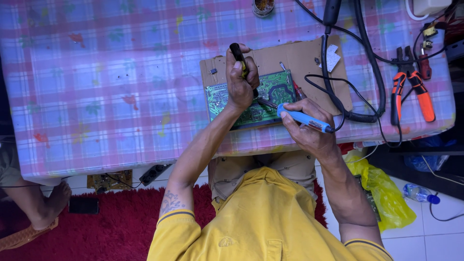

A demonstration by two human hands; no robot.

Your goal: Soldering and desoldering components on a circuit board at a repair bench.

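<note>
A green circuit board (275, 87) lies on a sheet of brown cardboard (299, 55) on the table. My left hand (240, 82) is closed around a black and yellow tool (237, 52) held upright over the board's middle. My right hand (307, 130) grips a blue soldering iron (303, 118) by its handle. The iron's metal tip (266, 102) points left and rests on the board just beside my left hand. The iron's black cord (338, 92) loops away over the cardboard.
A pink and blue checked cloth (111, 87) covers the table. Orange-handled pliers (408, 89) and thick black cables (372, 63) lie at the right. A small tin (263, 7) stands at the far edge. Below are a red rug (96, 232), a yellow bag (382, 188), another person's foot (48, 205).
</note>
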